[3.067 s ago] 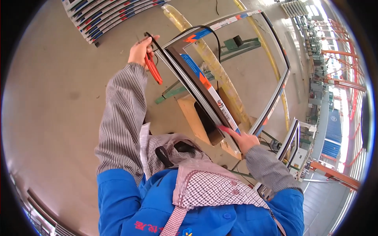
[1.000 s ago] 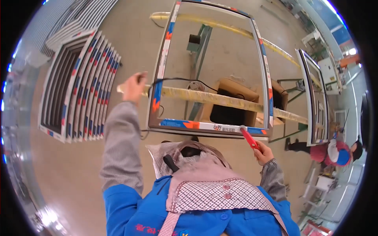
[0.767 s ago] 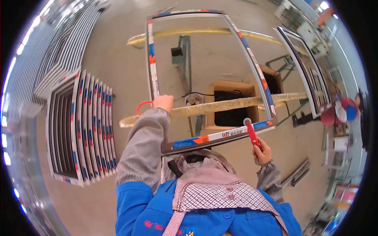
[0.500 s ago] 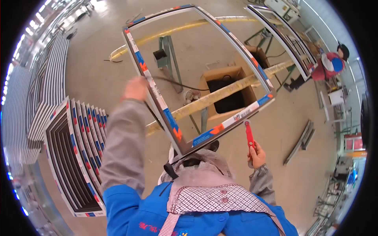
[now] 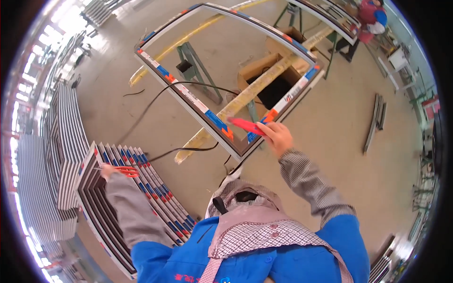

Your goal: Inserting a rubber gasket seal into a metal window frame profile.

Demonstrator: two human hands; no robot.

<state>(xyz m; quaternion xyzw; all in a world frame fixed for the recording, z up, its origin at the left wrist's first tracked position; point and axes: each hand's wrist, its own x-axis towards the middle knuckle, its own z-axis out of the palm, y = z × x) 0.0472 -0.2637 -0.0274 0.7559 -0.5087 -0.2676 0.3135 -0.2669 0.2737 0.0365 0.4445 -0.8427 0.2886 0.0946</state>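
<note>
The left hand (image 5: 107, 171) was out at the far left, its grip clenched on a hand tool with slim red-orange handles (image 5: 126, 171). It hung over the near-left row of stacked rectangular frames banded with white, blue and red film (image 5: 158, 194); whether it touched them could not be told. A thin black flexible strip (image 5: 163, 154) ran from near that hand across to the work; whether the grip also held it was unclear.

The right hand (image 5: 280, 137) had its grip closed around a bright red, elongated hand tool (image 5: 247, 126). The tool pointed leftward, its tip above the nearest corner of a large dark brown rectangular frame edged with white, blue and orange film (image 5: 198, 104). Contact there could not be judged.

That frame lay tilted in view ahead of the person, resting across long bars wrapped in yellow plastic (image 5: 257, 89). Another black cord (image 5: 188, 83) arched over its left side. Below its opening were a green metal stand (image 5: 194, 66) and an open brown cardboard box with dark contents (image 5: 252, 70). A co-worker (image 5: 370, 21) stood at the upper right.
</note>
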